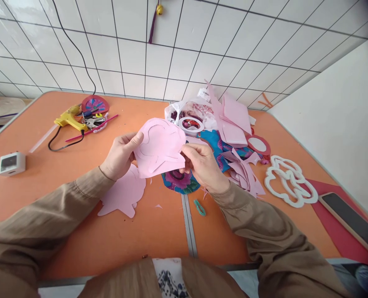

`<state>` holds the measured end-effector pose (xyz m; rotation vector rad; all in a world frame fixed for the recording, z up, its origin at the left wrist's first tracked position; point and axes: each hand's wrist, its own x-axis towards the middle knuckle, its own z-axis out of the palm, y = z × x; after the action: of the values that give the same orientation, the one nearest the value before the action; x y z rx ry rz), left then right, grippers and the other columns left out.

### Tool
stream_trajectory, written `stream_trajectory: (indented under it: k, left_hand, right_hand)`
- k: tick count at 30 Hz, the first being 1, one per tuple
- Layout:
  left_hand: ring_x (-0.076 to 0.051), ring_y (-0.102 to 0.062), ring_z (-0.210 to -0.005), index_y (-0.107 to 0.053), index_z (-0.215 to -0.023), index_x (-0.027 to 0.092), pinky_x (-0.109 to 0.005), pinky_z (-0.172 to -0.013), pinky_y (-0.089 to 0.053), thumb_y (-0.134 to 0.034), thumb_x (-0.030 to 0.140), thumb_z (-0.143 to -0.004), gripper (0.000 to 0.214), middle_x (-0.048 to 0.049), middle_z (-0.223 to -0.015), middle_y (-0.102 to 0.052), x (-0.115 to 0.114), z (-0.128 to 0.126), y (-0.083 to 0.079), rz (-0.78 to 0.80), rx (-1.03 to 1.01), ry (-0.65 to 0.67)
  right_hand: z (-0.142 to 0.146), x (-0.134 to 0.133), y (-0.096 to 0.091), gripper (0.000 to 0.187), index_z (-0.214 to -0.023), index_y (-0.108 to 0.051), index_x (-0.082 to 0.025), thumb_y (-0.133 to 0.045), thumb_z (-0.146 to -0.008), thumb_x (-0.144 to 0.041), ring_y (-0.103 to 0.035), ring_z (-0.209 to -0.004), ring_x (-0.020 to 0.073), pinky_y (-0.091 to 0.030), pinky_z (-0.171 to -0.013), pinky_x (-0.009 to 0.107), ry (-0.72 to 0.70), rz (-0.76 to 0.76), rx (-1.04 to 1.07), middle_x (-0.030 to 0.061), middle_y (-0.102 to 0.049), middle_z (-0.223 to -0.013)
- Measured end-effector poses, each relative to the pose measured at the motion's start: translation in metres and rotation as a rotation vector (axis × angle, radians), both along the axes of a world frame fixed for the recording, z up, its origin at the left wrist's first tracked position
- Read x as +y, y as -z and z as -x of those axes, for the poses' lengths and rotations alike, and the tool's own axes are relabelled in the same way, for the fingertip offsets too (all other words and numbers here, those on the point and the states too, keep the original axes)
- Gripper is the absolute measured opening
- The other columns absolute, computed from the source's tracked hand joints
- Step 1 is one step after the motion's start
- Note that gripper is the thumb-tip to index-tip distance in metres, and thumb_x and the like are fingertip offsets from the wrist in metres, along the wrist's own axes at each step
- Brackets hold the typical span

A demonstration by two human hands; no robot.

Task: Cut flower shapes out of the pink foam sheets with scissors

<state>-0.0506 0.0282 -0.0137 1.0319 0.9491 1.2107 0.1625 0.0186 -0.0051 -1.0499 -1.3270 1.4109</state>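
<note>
two hands over orange table (32,174). left hand (119,155) and right hand (202,164) each pinch an edge of the pink sheet (159,147), held above table. pink cutout (123,194) lies flat just below sheet.

A pink foam sheet (159,147) sits at the centre of the frame, lifted off the counter and tilted toward the camera. It is cut to a rounded, cloud-like outline with a straight lower edge, and thin pencil curves are drawn across its face. The left hand (120,155) pinches its left edge, thumb on top; the right hand (202,163) grips its lower right corner.
</note>
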Motion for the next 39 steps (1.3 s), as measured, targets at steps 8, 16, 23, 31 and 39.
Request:
stream_trajectory:
  k: [8, 16, 23, 31, 39]
  left_hand:
    - [-0.015, -0.058, -0.052, -0.066, -0.075, 0.013, -0.025, -0.048, -0.048, -0.068, 0.045, -0.077, 0.032, -0.0024, -0.060, -0.063, -0.004, -0.001, -0.002, 0.075, -0.053, 0.056]
    - [-0.017, -0.066, -0.060, -0.070, -0.082, 0.011, -0.030, -0.059, -0.055, -0.070, 0.039, -0.079, 0.028, -0.0037, -0.065, -0.067, -0.005, -0.002, 0.001, 0.085, -0.004, 0.101]
    - [-0.018, -0.066, -0.055, -0.065, -0.073, 0.012, -0.028, -0.051, -0.054, -0.075, 0.049, -0.074, 0.039, -0.0033, -0.057, -0.064, -0.009, -0.006, -0.002, 0.085, 0.051, 0.127]
    - [-0.019, -0.069, -0.056, -0.067, -0.076, 0.011, -0.027, -0.050, -0.055, -0.073, 0.055, -0.075, 0.044, -0.0058, -0.061, -0.068, -0.011, -0.006, -0.004, 0.089, 0.060, 0.130]
    - [-0.016, -0.065, -0.053, -0.072, -0.073, 0.012, -0.025, -0.046, -0.053, -0.085, 0.041, -0.067, 0.032, -0.0047, -0.065, -0.070, -0.008, -0.006, -0.002, 0.115, -0.023, 0.122]
  right_hand:
    - [-0.003, 0.005, 0.002, 0.030, -0.053, -0.049, -0.018, -0.057, -0.080, -0.027, -0.045, -0.035, 0.0064, -0.026, -0.034, 0.019, 0.140, -0.021, 0.030, -0.0048, -0.050, -0.044]
    - [-0.004, 0.009, 0.003, 0.030, -0.050, -0.049, -0.019, -0.059, -0.078, -0.026, -0.045, -0.035, 0.0076, -0.025, -0.034, 0.021, 0.198, -0.042, 0.036, -0.0047, -0.048, -0.042]
    - [-0.004, 0.010, 0.005, 0.028, -0.053, -0.049, -0.019, -0.058, -0.080, -0.025, -0.045, -0.038, 0.0064, -0.029, -0.035, 0.020, 0.208, -0.063, 0.027, -0.0056, -0.047, -0.046]
    - [-0.006, 0.009, 0.008, 0.028, -0.055, -0.049, -0.020, -0.057, -0.082, -0.025, -0.042, -0.041, 0.0071, -0.031, -0.035, 0.021, 0.216, -0.064, -0.010, -0.0041, -0.047, -0.048]
    - [-0.005, 0.007, 0.009, 0.030, -0.055, -0.047, -0.020, -0.056, -0.083, -0.026, -0.043, -0.040, 0.0067, -0.031, -0.036, 0.020, 0.198, -0.080, -0.023, -0.0046, -0.046, -0.047]
